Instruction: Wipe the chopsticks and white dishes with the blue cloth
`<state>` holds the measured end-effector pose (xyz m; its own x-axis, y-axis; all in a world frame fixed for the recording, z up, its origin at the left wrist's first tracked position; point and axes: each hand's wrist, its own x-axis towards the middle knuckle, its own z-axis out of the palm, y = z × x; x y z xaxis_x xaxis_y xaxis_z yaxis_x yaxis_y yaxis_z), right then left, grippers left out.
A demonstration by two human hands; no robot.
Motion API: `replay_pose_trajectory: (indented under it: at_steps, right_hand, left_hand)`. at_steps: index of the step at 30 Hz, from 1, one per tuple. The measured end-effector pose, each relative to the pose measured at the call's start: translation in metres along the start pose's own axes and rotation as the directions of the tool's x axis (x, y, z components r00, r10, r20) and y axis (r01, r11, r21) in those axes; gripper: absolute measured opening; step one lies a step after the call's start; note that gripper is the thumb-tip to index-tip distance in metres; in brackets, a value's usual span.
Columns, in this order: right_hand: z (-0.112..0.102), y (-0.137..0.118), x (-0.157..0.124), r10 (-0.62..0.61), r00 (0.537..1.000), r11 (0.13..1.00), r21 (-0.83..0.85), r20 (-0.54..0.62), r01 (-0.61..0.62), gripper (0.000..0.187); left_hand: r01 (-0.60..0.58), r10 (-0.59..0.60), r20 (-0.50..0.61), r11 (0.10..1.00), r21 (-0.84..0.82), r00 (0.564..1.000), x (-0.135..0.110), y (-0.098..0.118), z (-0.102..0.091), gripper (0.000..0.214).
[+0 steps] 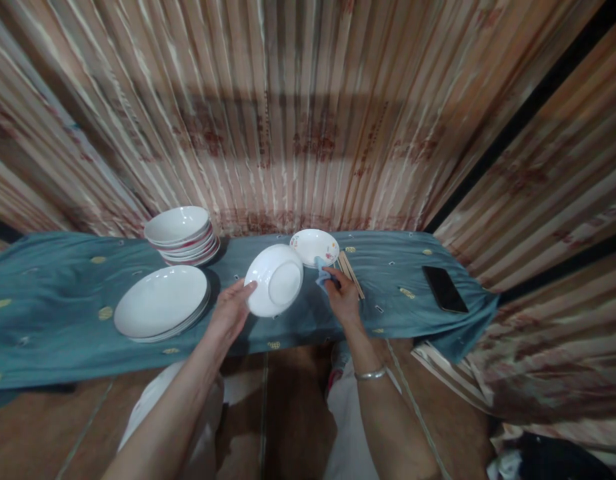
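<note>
Behind the dish, the view is filled by a curtain; beneath the dish, a draped worktop is seen. Well to the left of the dish and somewhat in front of it, platters are stacked. Farther back to the left of the dish, bowls are piled, the upper ones set askew, so the pile might be toppled by a bump. Just left of the dish and in front of it, a white bowl is held tilted, its underside showing, its side gripped by the left hand; whether the dish is touched by it cannot be told. Since it is supported from one side only, the bowl could be dropped if that grip were loosened, and the dish could be chipped by the fall. Well to the right of the dish, a phone is laid. Just right of the dish, chopsticks are placed; they could be scattered if brushed by the right hand. At the dish's near rim, a crumpled rag is pinched by that hand; if it were snagged, the dish could be dragged.
</note>
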<state>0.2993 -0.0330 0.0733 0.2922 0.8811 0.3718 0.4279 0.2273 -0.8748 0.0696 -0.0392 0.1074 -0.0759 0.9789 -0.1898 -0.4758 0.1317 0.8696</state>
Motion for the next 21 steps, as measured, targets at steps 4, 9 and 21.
replay_pose_trajectory:
  at_steps: [4,9,21]
  right_hand:
    - [0.001,0.003,-0.003,-0.009,1.0,1.0,-0.018,-0.003,0.009,0.037]
    - [0.006,0.005,-0.005,-0.033,0.999,0.996,-0.086,-0.009,0.032,0.038]
    - [0.02,0.003,-0.005,-0.074,0.993,0.993,-0.096,-0.091,0.066,0.047]
  left_hand:
    - [0.157,-0.161,-0.042,0.984,-0.084,0.986,0.001,-0.005,0.003,0.012]
    - [0.249,-0.253,-0.033,0.964,-0.096,0.967,0.006,-0.02,0.005,0.004]
    - [0.224,-0.221,0.034,0.965,-0.134,0.975,0.01,-0.022,0.004,0.01]
